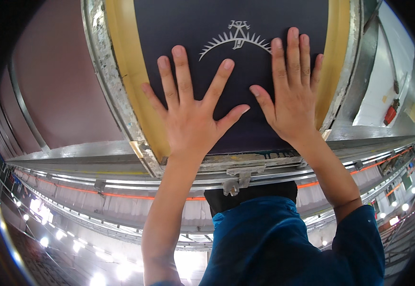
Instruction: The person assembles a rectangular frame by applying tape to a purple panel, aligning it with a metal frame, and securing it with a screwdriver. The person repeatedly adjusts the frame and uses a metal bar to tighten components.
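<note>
My left hand (188, 107) lies palm down with its fingers spread on a flat dark panel (231, 102). To its right my right hand (293, 90) also rests flat on the panel, thumb apart and fingers stretched away from me. Neither hand holds anything. A pale curved emblem with spikes (238, 40) shows on the panel beyond the hands, and the right fingers overlap its right end. Yellow borders flank the panel inside a worn, paint-spotted frame (110, 66) that looks like a screen-printing frame.
A metal clamp or bracket (238, 183) sits at the frame's near edge, close to my body. Along the near side run metal rails with an orange line (121, 195). A brownish-purple panel (55, 76) lies left; a white sheet (384, 81) and a red object (391, 114) are right.
</note>
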Tool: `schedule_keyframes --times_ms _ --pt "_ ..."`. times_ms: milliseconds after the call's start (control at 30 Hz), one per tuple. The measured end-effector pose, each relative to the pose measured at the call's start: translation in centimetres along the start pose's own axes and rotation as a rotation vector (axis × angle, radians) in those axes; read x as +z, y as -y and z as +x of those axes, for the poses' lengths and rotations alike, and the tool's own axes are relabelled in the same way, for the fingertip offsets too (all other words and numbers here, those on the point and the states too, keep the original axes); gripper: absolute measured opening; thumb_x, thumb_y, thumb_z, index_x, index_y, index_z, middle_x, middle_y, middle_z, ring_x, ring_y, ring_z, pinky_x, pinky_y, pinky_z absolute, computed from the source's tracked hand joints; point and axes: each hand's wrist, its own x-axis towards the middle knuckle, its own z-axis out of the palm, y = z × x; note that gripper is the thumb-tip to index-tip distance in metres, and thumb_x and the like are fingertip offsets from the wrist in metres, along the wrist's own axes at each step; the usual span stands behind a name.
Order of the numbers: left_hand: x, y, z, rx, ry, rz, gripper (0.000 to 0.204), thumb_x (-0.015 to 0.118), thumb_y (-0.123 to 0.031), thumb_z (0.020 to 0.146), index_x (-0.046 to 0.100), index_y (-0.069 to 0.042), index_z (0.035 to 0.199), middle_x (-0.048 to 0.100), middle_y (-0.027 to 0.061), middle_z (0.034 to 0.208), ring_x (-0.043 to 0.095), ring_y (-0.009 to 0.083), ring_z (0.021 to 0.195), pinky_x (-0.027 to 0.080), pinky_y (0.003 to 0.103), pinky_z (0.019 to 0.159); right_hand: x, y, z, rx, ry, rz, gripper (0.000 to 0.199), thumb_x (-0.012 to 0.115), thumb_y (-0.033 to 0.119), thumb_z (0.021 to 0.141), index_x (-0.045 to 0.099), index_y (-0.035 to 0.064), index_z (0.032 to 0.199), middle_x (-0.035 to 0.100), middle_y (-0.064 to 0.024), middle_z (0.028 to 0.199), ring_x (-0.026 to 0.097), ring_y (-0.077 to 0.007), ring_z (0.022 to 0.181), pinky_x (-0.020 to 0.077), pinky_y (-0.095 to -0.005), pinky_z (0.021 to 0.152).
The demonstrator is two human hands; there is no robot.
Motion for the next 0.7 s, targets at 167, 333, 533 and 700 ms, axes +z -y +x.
schedule_keyframes --times_ms 167,333,533,700 --pt "-0.2 -0.1 0.0 -0.001 0.030 0.007 0.082 0.061 -0.078 0.079 0.045 -0.042 0.151 0.016 0.0252 0.166 0.017 0.0482 0.152 0.017 0.073 0.112 -1.5 0.3 -1.1 -0.003 0.141 0.072 0.057 0.060 0.048 0.094 0.048 0.0422 0.150 0.013 -0.0212 0.168 0.015 -0.0407 0.154 0.0137 -0.0659 0.118" --pt "0.0 0.0 0.0 0.009 0.003 0.014 0.085 0.059 -0.080 0.078 0.043 -0.042 0.152 0.017 0.0251 0.166 0.016 0.0479 0.152 0.016 0.073 0.112 -1.1 0.5 -3.5 0.037 0.143 0.125 0.059 0.061 0.051 0.092 0.047 0.0447 0.149 0.013 -0.0234 0.167 0.016 -0.0426 0.154 0.0139 -0.0649 0.119" --pt "0.3 0.1 -0.1 0.014 -0.010 0.010 0.086 0.056 -0.083 0.078 0.042 -0.043 0.153 0.017 0.0237 0.166 0.015 0.0471 0.153 0.014 0.073 0.113 -1.1 0.4 -3.8 0.033 0.176 0.108 0.062 0.060 0.054 0.091 0.044 0.0465 0.151 0.012 -0.0228 0.168 0.014 -0.0419 0.155 0.0120 -0.0628 0.120" --pt "-0.7 -0.2 0.2 0.012 -0.012 -0.021 0.080 0.063 -0.075 0.080 0.046 -0.042 0.150 0.024 0.0221 0.164 0.022 0.0458 0.151 0.015 0.071 0.114 -0.8 0.4 -3.9 0.024 0.167 0.091 0.065 0.060 0.057 0.090 0.042 0.0472 0.152 0.011 -0.0229 0.168 0.013 -0.0418 0.155 0.0125 -0.0635 0.119"
